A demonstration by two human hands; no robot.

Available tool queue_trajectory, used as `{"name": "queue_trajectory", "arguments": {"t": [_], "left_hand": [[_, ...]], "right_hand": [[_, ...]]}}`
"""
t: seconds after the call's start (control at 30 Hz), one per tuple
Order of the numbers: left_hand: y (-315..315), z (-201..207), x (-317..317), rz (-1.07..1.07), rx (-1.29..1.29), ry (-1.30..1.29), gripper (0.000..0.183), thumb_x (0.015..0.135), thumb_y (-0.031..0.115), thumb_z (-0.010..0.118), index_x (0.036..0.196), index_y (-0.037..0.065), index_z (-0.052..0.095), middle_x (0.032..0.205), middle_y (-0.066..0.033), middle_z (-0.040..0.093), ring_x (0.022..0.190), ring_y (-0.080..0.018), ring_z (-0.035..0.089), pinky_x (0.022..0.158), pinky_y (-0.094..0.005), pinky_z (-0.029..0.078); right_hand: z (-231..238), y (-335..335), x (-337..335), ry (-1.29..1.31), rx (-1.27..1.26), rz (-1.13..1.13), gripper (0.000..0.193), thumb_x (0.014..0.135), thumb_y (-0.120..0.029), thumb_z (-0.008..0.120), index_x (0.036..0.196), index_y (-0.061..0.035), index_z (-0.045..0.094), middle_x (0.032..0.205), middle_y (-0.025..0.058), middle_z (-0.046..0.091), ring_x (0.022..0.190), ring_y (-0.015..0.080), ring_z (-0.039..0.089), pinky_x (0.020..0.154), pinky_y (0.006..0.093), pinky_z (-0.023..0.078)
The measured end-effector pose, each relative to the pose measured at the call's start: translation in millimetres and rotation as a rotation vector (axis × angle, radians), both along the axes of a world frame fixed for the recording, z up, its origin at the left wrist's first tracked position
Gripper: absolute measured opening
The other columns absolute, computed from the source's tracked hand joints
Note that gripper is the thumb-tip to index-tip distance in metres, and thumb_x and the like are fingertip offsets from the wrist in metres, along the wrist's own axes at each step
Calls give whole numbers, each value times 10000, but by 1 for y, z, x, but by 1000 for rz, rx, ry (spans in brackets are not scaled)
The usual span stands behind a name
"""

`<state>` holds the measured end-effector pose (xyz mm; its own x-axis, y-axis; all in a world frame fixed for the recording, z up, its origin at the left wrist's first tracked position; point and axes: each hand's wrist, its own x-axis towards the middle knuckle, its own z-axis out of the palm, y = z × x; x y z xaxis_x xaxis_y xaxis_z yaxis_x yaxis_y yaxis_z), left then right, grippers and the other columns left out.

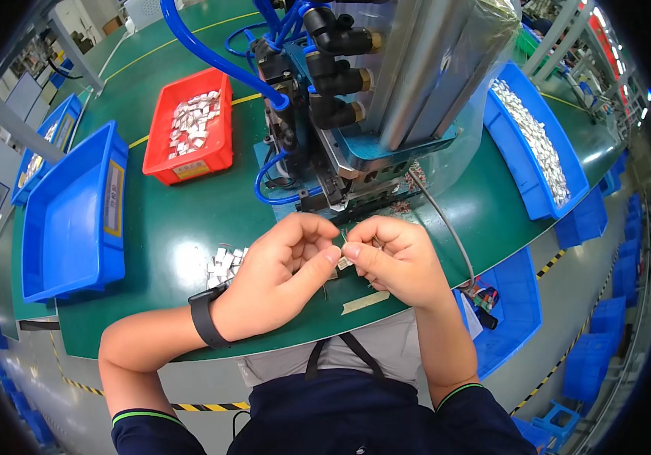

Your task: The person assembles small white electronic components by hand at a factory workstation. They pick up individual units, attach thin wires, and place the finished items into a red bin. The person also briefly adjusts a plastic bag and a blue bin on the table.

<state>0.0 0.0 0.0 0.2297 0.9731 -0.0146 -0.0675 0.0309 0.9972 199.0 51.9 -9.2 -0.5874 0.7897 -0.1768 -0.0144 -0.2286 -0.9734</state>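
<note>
The person's left hand [284, 277], with a black band on the wrist, and the right hand [397, 262] are meeting just in front of the body, over the green desk [174, 227]. Both hands are pinching one tiny silver metal piece [344, 262] between thumb and fingertips, so it is sitting right between them, close to the front of the blue machine with thick blue hoses [341, 114]. A small heap of the same silver pieces [225, 265] is lying on the desk just beside the left hand. A red plastic tray [189, 125] with more pieces is standing farther back, near an open blue tray [71, 216]. The hands seem to be turning the piece the right way round. The next move probably needs a steady, careful pinch, because the piece is so small.
</note>
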Motion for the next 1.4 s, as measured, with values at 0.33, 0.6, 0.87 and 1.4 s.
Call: {"name": "queue_trajectory", "arguments": {"t": [0.33, 0.6, 0.87, 1.4], "left_hand": [[-2, -2, 1, 12, -28, -14, 214, 955, 94, 575, 1119, -40, 550, 949, -45, 596, 845, -62, 572, 730, -212, 488], [0, 2, 2, 53, -85, 45, 201, 959, 185, 602, 1030, -4, 599, 872, -6, 611, 767, -53, 563, 669, -212, 473], [1, -7, 2, 112, -107, -90, 209, 958, 194, 604, 1024, -3, 591, 838, 7, 603, 685, -43, 529, 606, -205, 441], [-6, -13, 6, -18, -45, 102, 177, 957, 139, 585, 1063, 0, 556, 907, -11, 584, 759, -51, 533, 659, -206, 454]], "right_hand": [[-2, -4, -6, -36, 355, -32, 119, 878, -116, 656, 899, 1, 643, 766, 2, 617, 703, 37, 538, 602, 215, 444], [3, -10, -5, -101, 258, -38, 142, 882, -143, 662, 886, -2, 642, 762, 8, 624, 702, 46, 544, 618, 214, 444], [1, -19, -5, 31, 95, -106, 132, 911, -127, 634, 904, 4, 637, 759, -12, 597, 702, 33, 514, 606, 212, 425], [11, -5, 11, -117, 330, -410, 114, 844, -68, 665, 784, 17, 618, 690, -3, 606, 638, 34, 517, 567, 209, 414]]}}
